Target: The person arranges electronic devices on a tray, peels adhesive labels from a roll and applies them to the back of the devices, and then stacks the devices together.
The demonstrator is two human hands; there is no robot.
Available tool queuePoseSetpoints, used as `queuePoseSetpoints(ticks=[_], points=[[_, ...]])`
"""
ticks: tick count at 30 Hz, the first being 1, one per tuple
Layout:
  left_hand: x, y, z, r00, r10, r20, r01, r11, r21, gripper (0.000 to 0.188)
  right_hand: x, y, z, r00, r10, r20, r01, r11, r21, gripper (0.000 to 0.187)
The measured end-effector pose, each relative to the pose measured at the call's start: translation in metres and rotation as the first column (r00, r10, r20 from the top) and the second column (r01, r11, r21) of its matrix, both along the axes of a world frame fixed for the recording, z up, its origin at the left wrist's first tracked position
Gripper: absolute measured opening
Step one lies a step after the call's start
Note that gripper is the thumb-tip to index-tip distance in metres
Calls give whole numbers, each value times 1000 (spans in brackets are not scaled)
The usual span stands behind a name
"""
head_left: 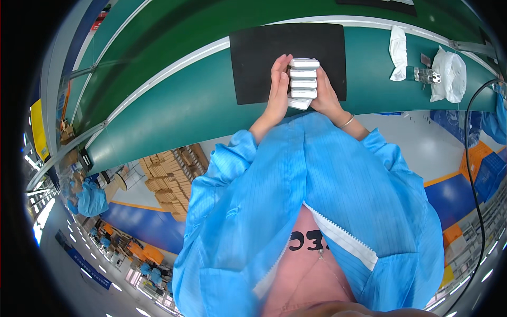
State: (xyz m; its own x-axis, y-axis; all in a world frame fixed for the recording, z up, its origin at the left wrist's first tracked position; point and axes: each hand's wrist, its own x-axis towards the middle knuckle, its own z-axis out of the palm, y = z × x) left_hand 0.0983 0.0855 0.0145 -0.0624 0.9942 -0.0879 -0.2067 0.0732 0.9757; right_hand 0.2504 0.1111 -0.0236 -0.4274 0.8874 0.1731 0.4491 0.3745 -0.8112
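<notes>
Between my two hands stands a stack of several flat white box-like pieces (303,79) with rounded edges and silvery sides. My left hand (278,87) presses along the stack's left side, its fingers reaching to the far end. Along the right side lies my right hand (326,95), its fingertips partly hidden behind the pieces. At the near end, one white piece (300,103) sits askew to the others. Under the stack and hands is a black mat (251,63) on the green bench.
On the right of the green bench (174,116) lie a white cloth (398,53), a clear glass bottle (426,76) and a white plastic bag (449,74). A black cable (468,142) hangs at the right. Stacked cardboard (171,179) stands below the bench on the left.
</notes>
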Motion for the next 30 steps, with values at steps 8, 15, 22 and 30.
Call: queuePoseSetpoints(ticks=[8, 15, 22, 30], points=[[-35, -18, -31, 918, 98, -383, -99, 995, 16, 46, -21, 12, 14, 949, 116, 292, -204, 934, 293, 91], [-91, -15, -66, 640, 278, -716, -305, 948, 96, 44, -69, 31, 29, 785, 318, 531, -487, 847, 214, 97], [-66, -5, -33, 963, 245, -113, -263, 946, -191, 54, -30, 65, 12, 856, 483, 183, -463, 875, -143, 113], [-86, 2, 13, 641, 42, -766, 112, 983, 148, 70, -27, 59, 47, 910, 406, 82, -392, 908, -149, 101]])
